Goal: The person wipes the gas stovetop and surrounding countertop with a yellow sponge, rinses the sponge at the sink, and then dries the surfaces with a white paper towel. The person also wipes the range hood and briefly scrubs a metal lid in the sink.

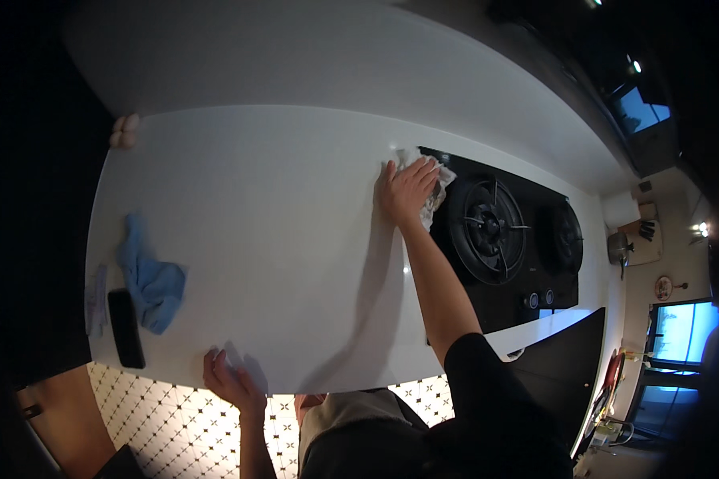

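My right hand (412, 187) presses down on a crumpled white cloth (442, 176) at the left edge of a black glass gas hob (449, 284). Some of the cloth is hidden beneath the palm, and it lies partly on the glass and partly on the white countertop (287, 227). Close to the hand is the hob's near burner (490, 226) with its pan support. At the counter's front edge is my left hand (230, 383), holding nothing, its fingers loosely bent and the thumb apart.
A blue cloth (156, 290) lies on the left of the counter, beside a black smartphone (126, 329) and a pale, thin item (96, 302). Several eggs (126, 132) sit in the back left corner. Beyond the hob stands a lidded pot (620, 246).
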Motion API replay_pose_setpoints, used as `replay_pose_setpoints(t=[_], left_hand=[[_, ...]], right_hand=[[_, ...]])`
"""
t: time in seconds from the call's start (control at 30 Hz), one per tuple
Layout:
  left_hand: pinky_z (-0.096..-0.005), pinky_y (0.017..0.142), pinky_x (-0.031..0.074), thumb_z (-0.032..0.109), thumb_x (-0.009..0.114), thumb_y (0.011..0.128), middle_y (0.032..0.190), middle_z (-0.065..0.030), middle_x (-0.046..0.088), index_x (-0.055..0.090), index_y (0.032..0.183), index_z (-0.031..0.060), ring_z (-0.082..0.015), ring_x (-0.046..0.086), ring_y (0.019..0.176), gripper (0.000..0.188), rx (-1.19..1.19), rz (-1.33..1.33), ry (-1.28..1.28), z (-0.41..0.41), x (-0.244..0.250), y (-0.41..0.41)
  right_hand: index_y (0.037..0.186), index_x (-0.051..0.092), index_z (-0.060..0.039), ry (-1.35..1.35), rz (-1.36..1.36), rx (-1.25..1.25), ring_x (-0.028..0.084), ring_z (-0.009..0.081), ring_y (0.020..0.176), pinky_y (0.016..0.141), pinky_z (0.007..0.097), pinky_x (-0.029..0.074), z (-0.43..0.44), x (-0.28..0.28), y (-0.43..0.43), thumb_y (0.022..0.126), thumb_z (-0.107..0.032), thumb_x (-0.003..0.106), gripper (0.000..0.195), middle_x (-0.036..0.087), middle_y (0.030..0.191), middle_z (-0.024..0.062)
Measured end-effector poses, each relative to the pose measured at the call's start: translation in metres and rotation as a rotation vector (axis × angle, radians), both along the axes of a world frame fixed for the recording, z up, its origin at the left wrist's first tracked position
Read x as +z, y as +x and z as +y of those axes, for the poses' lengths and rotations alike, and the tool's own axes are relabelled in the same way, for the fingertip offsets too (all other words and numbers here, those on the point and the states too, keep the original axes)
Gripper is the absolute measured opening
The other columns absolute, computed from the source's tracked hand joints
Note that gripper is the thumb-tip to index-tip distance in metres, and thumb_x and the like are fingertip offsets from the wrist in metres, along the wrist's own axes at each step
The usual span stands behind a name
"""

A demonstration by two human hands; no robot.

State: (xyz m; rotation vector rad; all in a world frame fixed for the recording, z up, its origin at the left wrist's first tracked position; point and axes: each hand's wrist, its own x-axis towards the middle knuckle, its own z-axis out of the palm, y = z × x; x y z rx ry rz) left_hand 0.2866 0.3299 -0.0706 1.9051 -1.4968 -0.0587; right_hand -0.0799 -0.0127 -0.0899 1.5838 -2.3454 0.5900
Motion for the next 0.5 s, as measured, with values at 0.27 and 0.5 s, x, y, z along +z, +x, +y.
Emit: replay_pose_setpoints(t=[0.27,0.5], left_hand=[[-0.0515,0.097,0.036,0.027,0.044,0.096,0.125,-0.0253,0.053,0.053,0.121,-0.0048,-0.0409,0.050,0.114,0.041,-0.004,-0.067,-0.023,-0.015,0.011,-0.009],[-0.0551,0.093,0.037,0.018,0.053,0.093,0.122,-0.0263,0.054,0.052,0.120,-0.0055,-0.0440,0.051,0.114,0.035,-0.033,-0.154,0.002,-0.014,0.005,-0.006]], right_hand=[[0.147,0.017,0.0166,0.050,-0.244,-0.455,0.006,0.0501,0.147,0.120,0.0543,0.005,-0.120,-0.002,-0.048,0.098,-0.058,0.038,0.093,0.015,0.156,0.0350],[0.149,0.013,0.0146,0.088,-0.340,-0.752,-0.002,0.0507,0.147,0.118,0.0584,0.001,-0.141,0.004,-0.107,0.096,-0.062,0.038,0.096,0.009,0.158,0.0333]])
